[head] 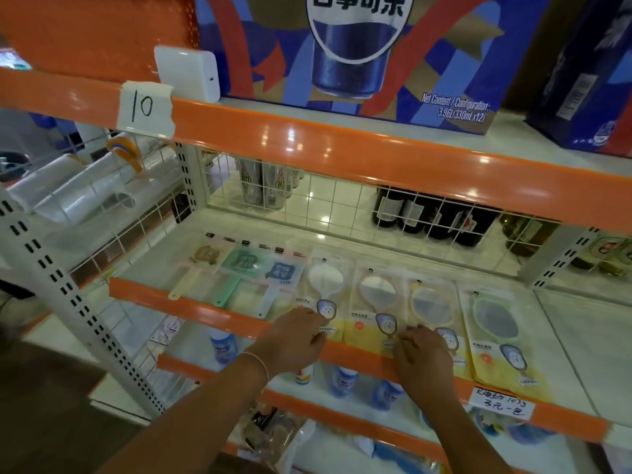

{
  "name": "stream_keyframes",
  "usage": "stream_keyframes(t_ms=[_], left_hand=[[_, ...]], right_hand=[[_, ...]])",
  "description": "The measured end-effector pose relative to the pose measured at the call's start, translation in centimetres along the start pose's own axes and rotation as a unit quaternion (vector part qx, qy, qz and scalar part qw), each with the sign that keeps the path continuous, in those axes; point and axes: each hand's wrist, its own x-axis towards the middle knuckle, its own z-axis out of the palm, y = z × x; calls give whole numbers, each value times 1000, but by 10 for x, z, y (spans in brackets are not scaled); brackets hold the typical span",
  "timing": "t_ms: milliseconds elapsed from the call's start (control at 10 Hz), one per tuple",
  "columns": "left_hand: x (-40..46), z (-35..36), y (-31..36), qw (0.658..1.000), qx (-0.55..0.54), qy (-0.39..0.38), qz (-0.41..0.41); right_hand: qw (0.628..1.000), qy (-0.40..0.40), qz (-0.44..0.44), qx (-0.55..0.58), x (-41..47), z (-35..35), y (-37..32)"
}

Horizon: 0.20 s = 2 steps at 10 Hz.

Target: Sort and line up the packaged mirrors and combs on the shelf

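head view looks down on a white shelf (564, 323) with an orange front lip (205, 311) crossing the middle of the frame. going left to right along it: three square packaged mirrors with handles lie side by side at centre left, a beige one (201, 265), a green one (239, 271) and a blue one (278, 278), their handles pointing down toward the lip. next come four clear packs with round mirrors and small combs, a white one (325, 289), a second white one (376, 299), a yellow-rimmed one (432, 309) and a green-rimmed one (496, 330) at centre right, all with their long axes running from the back of the shelf to the lip.

the left hand (297, 340) sits at the lower edge of the first white pack, fingers curled down onto its bottom corner; it looks to be pinching or pressing that edge, though the exact grip cannot be told. the right hand (422, 357) lies over the lower ends of the second white and the yellow-rimmed packs, fingers bent onto the plastic, and whether it pinches or only presses is also unclear.

the relation that matters is the bottom edges against the lip: the packs run straight away from the hands, so squaring them likely means sliding each along its own long axis. the green-rimmed pack lies to the right of the right hand, untouched, and that hand is the nearer one.

a handwritten price tag (501, 407) hangs on the lip at lower right.
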Motion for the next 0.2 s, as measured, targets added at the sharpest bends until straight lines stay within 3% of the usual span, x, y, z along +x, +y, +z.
stream_keyframes(t_ms=[200], left_hand=[[3, -22, -9, 999, -32, 21, 5]], right_hand=[[998, 22, 54, 29, 6, 1, -22]])
